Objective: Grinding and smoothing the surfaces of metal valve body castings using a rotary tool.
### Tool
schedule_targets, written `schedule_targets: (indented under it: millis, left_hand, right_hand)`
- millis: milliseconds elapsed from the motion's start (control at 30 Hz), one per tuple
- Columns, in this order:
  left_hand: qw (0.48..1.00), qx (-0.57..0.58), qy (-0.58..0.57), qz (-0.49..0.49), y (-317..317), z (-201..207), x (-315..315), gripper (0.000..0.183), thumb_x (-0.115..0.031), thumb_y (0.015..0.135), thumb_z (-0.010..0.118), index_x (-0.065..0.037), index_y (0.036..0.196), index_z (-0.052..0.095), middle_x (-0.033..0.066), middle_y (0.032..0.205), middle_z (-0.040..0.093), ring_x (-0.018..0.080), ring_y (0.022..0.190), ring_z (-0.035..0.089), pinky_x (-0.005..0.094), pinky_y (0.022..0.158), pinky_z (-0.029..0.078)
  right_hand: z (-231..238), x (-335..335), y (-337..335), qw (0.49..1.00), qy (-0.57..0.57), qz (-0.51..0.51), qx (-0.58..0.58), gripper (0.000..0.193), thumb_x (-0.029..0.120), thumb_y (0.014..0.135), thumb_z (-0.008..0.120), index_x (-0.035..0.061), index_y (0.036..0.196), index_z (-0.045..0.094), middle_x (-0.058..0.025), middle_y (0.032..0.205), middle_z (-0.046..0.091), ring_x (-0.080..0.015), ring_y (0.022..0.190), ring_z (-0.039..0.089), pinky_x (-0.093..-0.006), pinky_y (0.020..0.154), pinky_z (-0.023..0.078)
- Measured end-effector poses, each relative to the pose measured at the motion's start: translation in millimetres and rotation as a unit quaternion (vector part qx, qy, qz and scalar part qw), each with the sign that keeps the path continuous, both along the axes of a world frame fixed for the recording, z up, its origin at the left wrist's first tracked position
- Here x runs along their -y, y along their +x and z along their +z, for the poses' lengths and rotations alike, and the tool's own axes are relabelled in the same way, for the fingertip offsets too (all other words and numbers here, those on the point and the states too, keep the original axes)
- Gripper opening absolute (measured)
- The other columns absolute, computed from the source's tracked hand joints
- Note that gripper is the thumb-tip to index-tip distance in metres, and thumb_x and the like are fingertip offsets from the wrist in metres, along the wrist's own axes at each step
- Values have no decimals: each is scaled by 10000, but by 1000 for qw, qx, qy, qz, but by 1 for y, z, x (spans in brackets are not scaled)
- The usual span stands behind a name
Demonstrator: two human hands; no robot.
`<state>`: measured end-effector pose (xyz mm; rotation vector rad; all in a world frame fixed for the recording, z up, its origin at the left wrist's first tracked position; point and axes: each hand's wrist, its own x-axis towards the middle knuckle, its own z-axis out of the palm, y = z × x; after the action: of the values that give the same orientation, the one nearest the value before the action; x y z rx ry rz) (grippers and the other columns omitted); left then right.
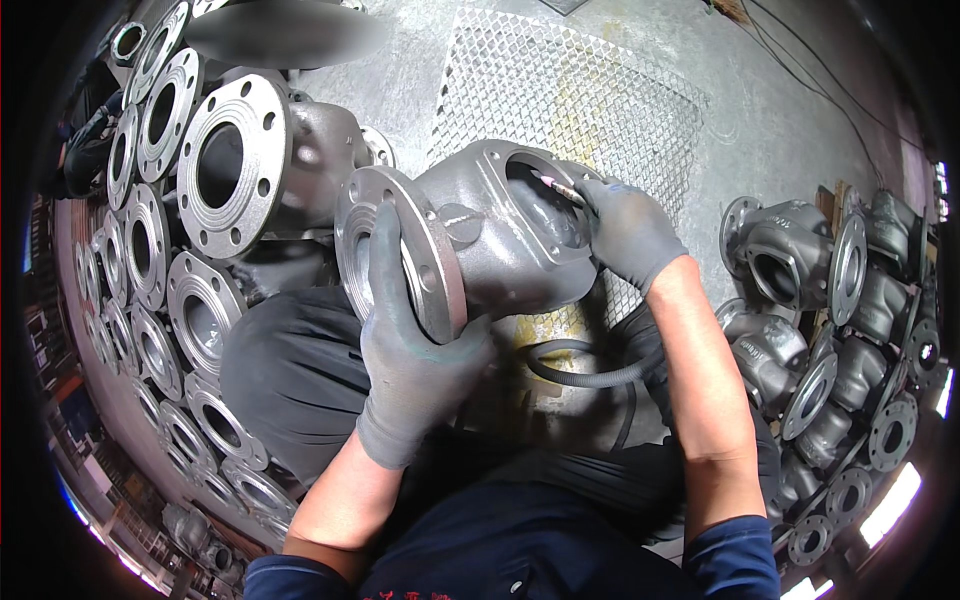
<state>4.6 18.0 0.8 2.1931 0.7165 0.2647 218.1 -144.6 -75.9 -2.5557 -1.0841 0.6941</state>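
A grey cast-metal valve body (pixel 470 260) lies on its side in front of me, with a round flange on its left and a squarish opening on its right. My left hand (pixel 415 350), in a grey glove, grips the flange, its fingers reaching across the flange face at the bore. In a matching glove, my right hand (pixel 632 235) is closed around a slim grinding tool (pixel 562 188) with a pinkish tip. That tip points into the squarish opening; whether it touches metal I cannot tell. Most of the tool's body is hidden by the hand.
Stacked flanged valve bodies (pixel 235 165) crowd my left side, and more castings (pixel 790 255) are piled at the right. A black ribbed hose (pixel 590 378) loops below the valve body. Beyond it, a diamond-mesh metal sheet (pixel 560 90) lies on the concrete floor.
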Motion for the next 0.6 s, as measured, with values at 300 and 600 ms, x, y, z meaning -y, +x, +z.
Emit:
schedule_targets:
  millis: [300,600]
  left_hand:
    - [999,4,36,-4,0,-3,-1,1104,-68,704,800,38,1657,254,301,1576,473,462,1434,528,470,1130,494]
    - [1000,4,-12,2,-7,-8,-3,1010,-14,770,745,62,1652,258,328,1665,350,447,1590,327,461,1268,320]
  right_hand:
    - [-12,8,-1,999,40,2,17,230,74,896,639,52,1123,677,-247,1039,724,-468,1001,699,-547,869,555]
    - [1,3,5,996,-75,23,-34,302,62,897,640,35,1193,696,-237,1113,738,-445,1052,709,-521,913,571]
